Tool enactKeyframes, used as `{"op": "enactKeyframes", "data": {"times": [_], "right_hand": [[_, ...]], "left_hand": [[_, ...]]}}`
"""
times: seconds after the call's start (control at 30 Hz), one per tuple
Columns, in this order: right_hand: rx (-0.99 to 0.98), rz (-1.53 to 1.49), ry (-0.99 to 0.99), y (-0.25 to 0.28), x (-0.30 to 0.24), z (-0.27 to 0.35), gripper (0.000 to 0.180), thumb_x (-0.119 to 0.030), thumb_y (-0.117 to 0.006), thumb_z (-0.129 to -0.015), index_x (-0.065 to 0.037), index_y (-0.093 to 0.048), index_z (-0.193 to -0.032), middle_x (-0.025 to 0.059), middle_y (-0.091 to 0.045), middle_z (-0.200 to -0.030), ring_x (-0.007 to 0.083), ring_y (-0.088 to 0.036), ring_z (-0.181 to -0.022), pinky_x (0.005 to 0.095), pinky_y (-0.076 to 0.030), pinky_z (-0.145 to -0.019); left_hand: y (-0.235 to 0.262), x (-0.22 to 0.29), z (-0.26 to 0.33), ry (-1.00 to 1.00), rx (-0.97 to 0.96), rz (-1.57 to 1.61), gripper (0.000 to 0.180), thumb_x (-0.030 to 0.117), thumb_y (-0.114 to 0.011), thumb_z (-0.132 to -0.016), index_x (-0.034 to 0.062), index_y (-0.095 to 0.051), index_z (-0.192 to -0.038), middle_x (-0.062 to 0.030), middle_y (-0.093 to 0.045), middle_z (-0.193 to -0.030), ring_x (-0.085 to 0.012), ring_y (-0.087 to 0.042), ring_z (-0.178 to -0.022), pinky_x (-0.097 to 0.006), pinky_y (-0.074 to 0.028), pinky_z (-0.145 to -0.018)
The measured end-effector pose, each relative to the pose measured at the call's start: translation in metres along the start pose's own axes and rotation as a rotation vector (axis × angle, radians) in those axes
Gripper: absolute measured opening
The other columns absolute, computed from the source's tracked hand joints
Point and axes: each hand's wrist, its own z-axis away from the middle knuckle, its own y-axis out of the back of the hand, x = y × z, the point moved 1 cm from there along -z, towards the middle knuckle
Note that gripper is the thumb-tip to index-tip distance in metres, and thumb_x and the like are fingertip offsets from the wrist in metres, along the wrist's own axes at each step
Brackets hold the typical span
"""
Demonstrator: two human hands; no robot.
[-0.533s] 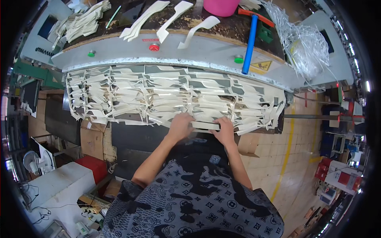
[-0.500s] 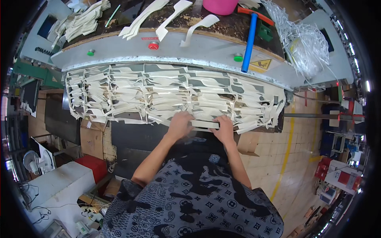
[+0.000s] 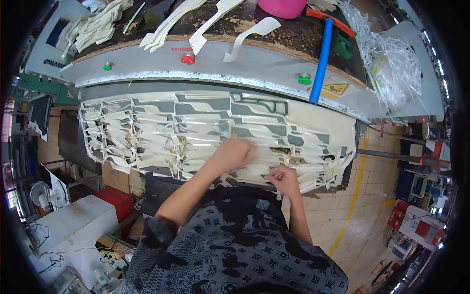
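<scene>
A layered cream sheet [image 3: 318, 117], full of long cut-out gaps with thin strips between them, lies on the machine bed in front of me. My left hand [image 3: 235, 154] is over its middle; motion smears the fingers, so their grip is unclear. Close to the sheet's front edge, my right hand [image 3: 285, 180] has its fingers curled together, and whatever they pinch is too small to make out. A green die frame [image 3: 286, 107] sits in a gap at the sheet's far side.
Beyond the sheet runs a grey machine beam [image 3: 147, 73] with a red button [image 3: 187, 59] and green buttons. Curved cream cut pieces [image 3: 252, 34], a blue-handled hammer [image 3: 321, 61] and a pink container [image 3: 284, 7] rest on top. White plastic strands [image 3: 391, 73] hang at the right.
The cream sheet has come nearer to me, baring a dark strip by the beam. My left hand has left the front edge for the sheet's middle; my right hand has shifted slightly nearer and right.
</scene>
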Motion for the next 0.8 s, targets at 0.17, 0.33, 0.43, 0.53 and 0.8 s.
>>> {"op": "enactKeyframes", "data": {"times": [0.17,0.33,0.43,0.53,0.8], "right_hand": [[0.512,0.099,0.202,0.014,0.020,-0.113,0.030,-0.012,-0.089,-0.082,-0.001,-0.073,-0.105,0.0103,-0.073,-0.101,0.0213,-0.067,-0.093,0.0356,-0.054,-0.085],[0.638,0.137,0.107,0.015,0.049,-0.178,0.035,-0.018,-0.085,-0.086,-0.005,-0.073,-0.117,0.0144,-0.070,-0.114,0.0333,-0.063,-0.108,0.0416,-0.049,-0.099],[0.605,0.358,0.253,0.007,0.057,-0.182,0.029,-0.019,-0.078,-0.092,-0.006,-0.074,-0.117,0.0144,-0.068,-0.118,0.0349,-0.061,-0.113,0.0431,-0.046,-0.103],[0.579,0.302,0.257,0.007,0.057,-0.185,0.026,-0.019,-0.073,-0.096,-0.006,-0.074,-0.118,0.0144,-0.066,-0.121,0.0349,-0.059,-0.116,0.0435,-0.044,-0.105],[0.507,0.283,0.286,0.011,0.061,-0.182,0.029,-0.012,-0.069,-0.095,-0.006,-0.072,-0.122,0.0149,-0.066,-0.122,0.0355,-0.058,-0.119,0.0441,-0.043,-0.108]], "left_hand": [[-0.027,-0.018,-0.146,-0.046,0.587,-0.106,0.048,0.023,-0.087,-0.080,0.0027,-0.071,-0.121,-0.0159,-0.064,-0.120,-0.0367,-0.060,-0.118,-0.047,-0.051,-0.097],[-0.058,-0.045,-0.193,0.035,0.256,-0.196,0.053,0.020,-0.087,-0.078,-0.0017,-0.066,-0.121,-0.0181,-0.061,-0.122,-0.0349,-0.058,-0.119,-0.047,-0.047,-0.099],[-0.069,-0.056,-0.185,-0.009,0.329,-0.183,0.050,0.017,-0.085,-0.077,-0.0006,-0.066,-0.120,-0.0170,-0.059,-0.116,-0.0340,-0.058,-0.115,-0.045,-0.045,-0.097],[-0.076,-0.060,-0.180,-0.069,0.434,-0.166,0.052,0.013,-0.083,-0.076,0.0001,-0.065,-0.123,-0.0152,-0.057,-0.110,-0.0331,-0.056,-0.111,-0.044,-0.044,-0.092],[-0.050,-0.020,-0.119,-0.223,0.902,0.133,0.061,0.006,-0.080,-0.076,-0.0012,-0.062,-0.134,-0.0172,-0.059,-0.111,-0.0335,-0.059,-0.101,-0.047,-0.049,-0.092]]}}
